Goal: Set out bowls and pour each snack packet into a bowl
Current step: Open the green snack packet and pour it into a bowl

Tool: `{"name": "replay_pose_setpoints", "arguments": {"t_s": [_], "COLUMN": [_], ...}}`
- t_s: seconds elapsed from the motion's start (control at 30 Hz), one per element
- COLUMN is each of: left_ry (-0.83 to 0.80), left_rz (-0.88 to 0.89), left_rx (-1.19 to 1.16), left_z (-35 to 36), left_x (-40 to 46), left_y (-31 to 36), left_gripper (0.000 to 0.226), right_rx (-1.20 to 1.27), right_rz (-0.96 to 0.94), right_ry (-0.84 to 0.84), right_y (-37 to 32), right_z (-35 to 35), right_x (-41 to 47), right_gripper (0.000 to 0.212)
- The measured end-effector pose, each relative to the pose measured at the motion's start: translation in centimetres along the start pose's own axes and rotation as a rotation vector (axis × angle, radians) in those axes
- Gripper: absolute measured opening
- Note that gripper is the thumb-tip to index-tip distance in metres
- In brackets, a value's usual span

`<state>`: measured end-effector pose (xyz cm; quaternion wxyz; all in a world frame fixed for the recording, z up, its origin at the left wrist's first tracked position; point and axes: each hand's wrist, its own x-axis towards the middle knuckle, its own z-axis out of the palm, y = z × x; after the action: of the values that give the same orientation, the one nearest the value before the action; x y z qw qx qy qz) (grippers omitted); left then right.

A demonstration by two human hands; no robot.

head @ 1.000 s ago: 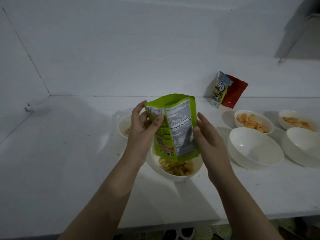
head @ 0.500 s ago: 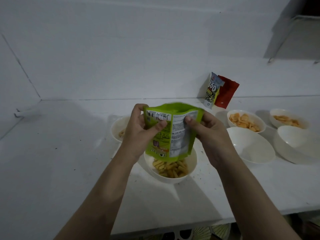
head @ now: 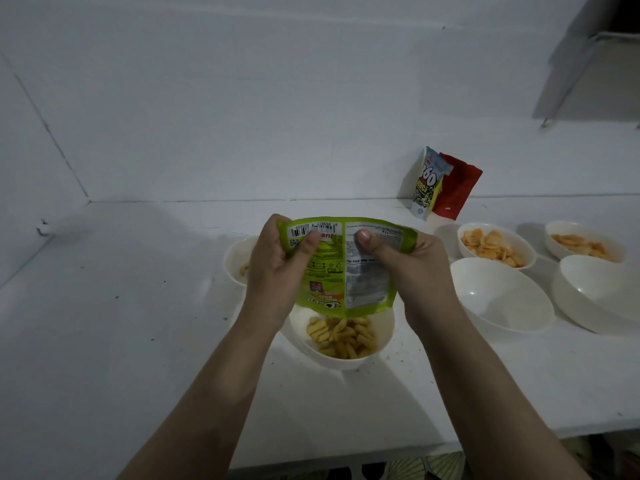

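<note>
From the head camera, the green snack packet (head: 341, 268) is held upside down, its mouth just above the near white bowl (head: 382, 336), which holds pale yellow stick-shaped snacks (head: 341, 336). Its printing is inverted: a barcode with small digits along the upper edge and blocks of fine text too small to read. The left hand (head: 277, 271) pinches the packet's upper left corner, thumb on the printed face; the right hand (head: 412, 268) grips the upper right corner the same way. Against the wall lean two packets, one pale marked "360" (head: 427, 183), one red (head: 457, 190). To the right, two bowls hold orange chips (head: 491, 245) (head: 585, 244); two larger white bowls (head: 502, 296) (head: 599, 292) hold nothing. A bowl behind the left hand (head: 237, 259) shows a few pale pieces.
</note>
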<state>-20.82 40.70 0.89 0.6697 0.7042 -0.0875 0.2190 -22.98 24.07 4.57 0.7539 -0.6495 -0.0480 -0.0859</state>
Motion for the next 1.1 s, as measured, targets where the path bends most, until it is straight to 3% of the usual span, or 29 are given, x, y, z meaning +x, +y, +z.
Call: {"name": "replay_pose_setpoints", "arguments": {"t_s": [0.1,0.17,0.4,0.63,0.87,1.0,1.1], "left_ry": [-0.184,-0.244,-0.292,-0.294,-0.147,-0.044,0.013], "left_rz": [-0.12,-0.17,-0.227,-0.141,-0.172,-0.195,-0.216], "left_rx": [-0.162,-0.152,-0.063,-0.057,-0.371,-0.486,-0.499], "left_z": [-0.6,-0.9,-2.3,-1.8,-1.7,-2.0,-2.3], "left_x": [0.0,-0.4,-0.6,-0.7,1.1,1.1,0.8], "left_y": [-0.8,-1.9,-4.0,-2.5,0.8,0.3,-0.3], "left_gripper": [0.026,0.028,0.025,0.03,0.016,0.013,0.014], "right_rx": [0.11,0.117,0.141,0.044,-0.098,-0.449,-0.617], "right_rz": [-0.003,-0.02,-0.021,-0.057,-0.046,0.049,0.035], "right_ry": [0.039,0.033,0.064,0.081,-0.088,-0.214,-0.205], "right_y": [-0.7,-1.0,-1.2,-1.2,-0.3,1.8,2.3], "right_z": [-0.1,-0.1,-0.2,-0.8,-0.1,-0.2,0.1], "right_x": [0.0,0.0,-0.3,0.0,-0.8,-0.5,0.1], "right_gripper": [0.014,0.011,0.015,0.018,0.015,0.02,0.018]}}
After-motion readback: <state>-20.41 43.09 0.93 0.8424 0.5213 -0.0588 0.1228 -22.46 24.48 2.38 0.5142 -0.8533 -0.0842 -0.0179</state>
